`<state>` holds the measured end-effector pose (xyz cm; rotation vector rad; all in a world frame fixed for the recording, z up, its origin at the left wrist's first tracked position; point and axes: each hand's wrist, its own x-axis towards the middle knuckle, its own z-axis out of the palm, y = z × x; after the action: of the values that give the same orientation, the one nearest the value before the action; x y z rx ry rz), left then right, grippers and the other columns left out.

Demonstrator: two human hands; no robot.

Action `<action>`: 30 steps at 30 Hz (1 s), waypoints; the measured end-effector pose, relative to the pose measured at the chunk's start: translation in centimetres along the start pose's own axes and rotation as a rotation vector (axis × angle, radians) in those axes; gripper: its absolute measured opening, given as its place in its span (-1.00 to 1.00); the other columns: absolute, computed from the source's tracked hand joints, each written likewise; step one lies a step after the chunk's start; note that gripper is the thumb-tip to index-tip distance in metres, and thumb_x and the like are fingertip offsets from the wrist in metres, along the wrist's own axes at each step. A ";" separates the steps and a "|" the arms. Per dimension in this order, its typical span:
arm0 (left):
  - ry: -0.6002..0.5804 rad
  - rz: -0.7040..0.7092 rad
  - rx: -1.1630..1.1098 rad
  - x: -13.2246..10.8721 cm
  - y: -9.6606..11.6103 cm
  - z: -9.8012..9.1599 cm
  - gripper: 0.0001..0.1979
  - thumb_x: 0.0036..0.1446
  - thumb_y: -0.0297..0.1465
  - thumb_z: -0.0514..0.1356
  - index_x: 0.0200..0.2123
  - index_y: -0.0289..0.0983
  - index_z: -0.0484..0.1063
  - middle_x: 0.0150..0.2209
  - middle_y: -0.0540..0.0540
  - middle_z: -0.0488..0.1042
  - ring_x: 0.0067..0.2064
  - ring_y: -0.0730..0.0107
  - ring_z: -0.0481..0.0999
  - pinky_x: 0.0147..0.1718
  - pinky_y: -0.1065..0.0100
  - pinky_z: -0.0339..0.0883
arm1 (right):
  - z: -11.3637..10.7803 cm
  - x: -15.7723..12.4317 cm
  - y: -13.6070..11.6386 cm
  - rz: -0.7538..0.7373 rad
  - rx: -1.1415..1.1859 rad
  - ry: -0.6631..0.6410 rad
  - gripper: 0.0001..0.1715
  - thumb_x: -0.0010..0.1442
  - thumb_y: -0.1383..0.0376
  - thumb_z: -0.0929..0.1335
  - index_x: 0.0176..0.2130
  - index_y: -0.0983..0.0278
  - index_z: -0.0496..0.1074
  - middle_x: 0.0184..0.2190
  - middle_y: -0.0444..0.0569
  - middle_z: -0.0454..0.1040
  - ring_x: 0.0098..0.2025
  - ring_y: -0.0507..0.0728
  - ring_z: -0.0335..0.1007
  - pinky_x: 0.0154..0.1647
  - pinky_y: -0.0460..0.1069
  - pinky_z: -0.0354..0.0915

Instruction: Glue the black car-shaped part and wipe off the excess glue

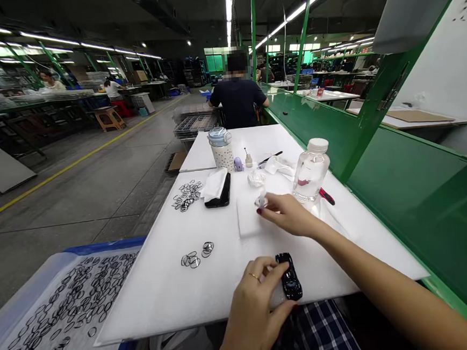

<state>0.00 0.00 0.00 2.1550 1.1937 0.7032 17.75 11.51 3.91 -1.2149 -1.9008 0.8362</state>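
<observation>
Near the front edge of the white table point(161, 288) lies a glossy black toy car point(291, 281). My left hand point(257, 297) grips the car from its left side, fingers on its upper end and thumb by its lower end. Farther forward, my right hand point(287, 214) pinches a small crumpled white wad point(261, 200), which looks like tissue or cloth. It hovers over or rests on a flat white sheet point(248, 222); I cannot tell which. Behind it sits another crumpled white wad point(257, 178).
Thin black rings point(188, 194) lie in groups at left; many more fill a blue-edged tray point(61, 302) below. A phone point(221, 195) under tissue, a cup point(221, 151), a clear bottle point(311, 171) and a red-and-black tool point(327, 196) stand or lie around. A person point(239, 102) sits ahead.
</observation>
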 end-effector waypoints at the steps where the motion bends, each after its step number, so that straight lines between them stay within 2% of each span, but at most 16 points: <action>1: -0.029 0.008 0.009 0.4 0.2 -0.2 -0.40 -0.05 -0.52 0.34 0.11 -0.16 0.39 0.09 -0.18 0.42 0.06 0.09 0.43 0.04 0.09 0.38 | 0.2 0.4 -0.1 0.002 0.018 -0.034 -0.76 0.21 0.15 0.35 -0.40 0.26 0.37 -0.42 -0.06 0.47 -0.29 0.15 0.41 -0.16 0.10 0.31; 3: -0.089 0.037 0.012 1.2 0.3 -0.6 -0.38 -0.09 -0.49 0.35 0.11 -0.19 0.39 0.18 -0.19 0.36 0.15 0.03 0.35 0.12 0.02 0.30 | 0.3 0.7 -0.1 0.009 0.085 -0.074 -0.65 0.26 0.08 0.29 -0.42 0.27 0.37 -0.43 -0.05 0.47 -0.30 0.15 0.41 -0.15 0.10 0.31; 5: -0.107 0.047 -0.009 1.7 0.4 -0.6 -0.40 -0.13 -0.47 0.36 0.07 -0.22 0.44 0.16 -0.19 0.39 0.15 0.01 0.35 0.14 0.01 0.28 | 0.4 0.7 0.0 -0.002 0.186 -0.079 -0.58 0.31 0.01 0.22 -0.29 0.28 0.40 -0.29 0.01 0.50 -0.20 0.16 0.42 -0.09 0.10 0.31; 7: -0.070 0.032 -0.037 2.0 0.5 -0.5 -0.41 -0.18 -0.47 0.36 0.03 -0.24 0.47 0.10 -0.19 0.45 0.10 0.02 0.39 0.11 0.02 0.31 | 0.8 0.5 0.3 -0.026 0.286 -0.074 -0.52 0.32 -0.04 0.18 -0.17 0.28 0.39 -0.15 0.06 0.48 -0.08 0.16 0.41 0.01 0.11 0.29; 10: 0.001 -0.003 -0.077 2.3 0.7 0.0 -0.44 -0.25 -0.47 0.36 -0.05 -0.23 0.52 0.02 -0.18 0.51 0.04 0.00 0.44 0.07 0.02 0.34 | 1.9 0.2 0.8 -0.034 0.381 -0.110 -0.55 0.25 -0.05 0.28 -0.22 0.27 0.43 -0.11 0.05 0.48 0.04 0.20 0.36 0.13 0.14 0.20; 13: 0.052 -0.046 -0.135 2.7 0.7 0.4 -0.47 -0.29 -0.47 0.36 -0.11 -0.22 0.55 -0.05 -0.15 0.54 -0.02 0.02 0.47 0.04 0.04 0.36 | 1.9 0.0 1.1 -0.002 0.480 -0.148 -0.58 0.25 -0.03 0.30 -0.30 0.27 0.44 -0.14 0.07 0.51 0.09 0.25 0.35 0.13 0.18 0.20; 15: 0.082 -0.080 -0.178 3.0 0.7 0.5 -0.50 -0.27 -0.47 0.35 -0.13 -0.20 0.55 -0.09 -0.11 0.55 -0.04 0.06 0.48 0.01 0.08 0.37 | 1.2 -0.6 0.6 0.007 0.548 -0.098 -0.58 0.31 -0.02 0.24 -0.27 0.25 0.43 -0.09 0.07 0.49 0.13 0.23 0.31 0.10 0.16 0.21; 17: 0.101 -0.124 -0.211 3.3 0.8 0.5 -0.56 -0.23 -0.47 0.33 -0.16 -0.17 0.56 -0.14 -0.08 0.57 -0.07 0.10 0.49 -0.03 0.10 0.38 | 0.5 -1.8 -0.5 -0.030 0.630 0.013 -0.70 0.32 0.06 0.26 -0.21 0.21 0.44 -0.13 0.02 0.48 0.05 0.18 0.34 0.04 0.11 0.22; 19: 0.103 -0.162 -0.226 3.6 1.1 0.3 -0.63 -0.18 -0.46 0.31 -0.20 -0.17 0.57 -0.18 -0.05 0.58 -0.10 0.12 0.49 -0.06 0.11 0.37 | 0.0 -3.7 -2.0 -0.093 0.751 0.121 -0.85 0.27 0.19 0.34 -0.16 0.17 0.45 -0.32 -0.07 0.43 -0.19 0.10 0.35 -0.09 0.05 0.22; 20: 0.102 -0.178 -0.229 3.7 1.2 0.2 -0.66 -0.16 -0.46 0.31 -0.22 -0.17 0.57 -0.20 -0.05 0.59 -0.11 0.12 0.49 -0.07 0.12 0.36 | -0.1 -4.6 -2.8 -0.113 0.824 0.147 -0.83 0.24 0.21 0.36 -0.14 0.15 0.45 -0.41 -0.11 0.35 -0.30 0.08 0.28 -0.17 0.03 0.20; 22: 0.093 -0.199 -0.234 3.9 1.5 -0.1 -0.71 -0.14 -0.46 0.30 -0.25 -0.17 0.57 -0.21 -0.03 0.59 -0.12 0.13 0.49 -0.09 0.13 0.34 | -0.1 -6.3 -4.2 -0.107 0.958 0.115 -0.68 0.18 0.01 0.36 -0.21 0.18 0.44 -0.49 -0.13 0.19 -0.42 0.08 0.11 -0.31 0.03 0.12; 24: 0.083 -0.210 -0.240 4.0 1.7 -0.2 -0.74 -0.13 -0.45 0.31 -0.27 -0.15 0.57 -0.21 -0.02 0.59 -0.12 0.13 0.48 -0.10 0.15 0.33 | 0.1 -7.4 -5.0 -0.082 1.052 0.030 -0.33 0.05 -0.31 0.24 -0.45 0.22 0.36 -0.57 -0.13 0.09 -0.48 0.08 0.00 -0.40 0.04 0.03; 25: 0.082 -0.212 -0.241 4.1 1.7 -0.3 -0.74 -0.13 -0.45 0.31 -0.27 -0.15 0.57 -0.21 -0.02 0.59 -0.11 0.12 0.48 -0.10 0.15 0.33 | 0.1 -7.6 -5.1 -0.076 1.085 0.004 -0.21 -0.01 -0.42 0.14 -0.56 0.22 0.26 -0.62 -0.14 0.04 -0.52 0.07 -0.05 -0.43 0.05 -0.01; 27: 0.079 -0.212 -0.239 4.1 1.7 -0.2 -0.74 -0.13 -0.45 0.31 -0.28 -0.14 0.56 -0.20 -0.02 0.59 -0.10 0.12 0.48 -0.09 0.16 0.33 | 0.3 -7.8 -5.0 -0.069 1.132 0.014 -0.15 0.00 -0.45 0.00 -0.68 0.22 0.07 -0.71 -0.17 -0.10 -0.59 0.05 -0.14 -0.49 0.04 -0.07; 30: 0.083 -0.201 -0.230 4.0 1.5 -0.1 -0.73 -0.13 -0.47 0.30 -0.27 -0.14 0.56 -0.20 -0.01 0.59 -0.11 0.14 0.48 -0.10 0.18 0.33 | 0.6 -7.5 -4.6 -0.024 1.173 0.093 -0.18 0.08 -0.36 -0.05 -0.71 0.23 0.01 -0.75 -0.17 -0.18 -0.63 0.03 -0.20 -0.54 0.02 -0.13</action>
<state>2.65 2.87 1.84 1.8049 1.2842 0.8046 17.30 2.85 5.68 -0.4618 -0.9832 1.5160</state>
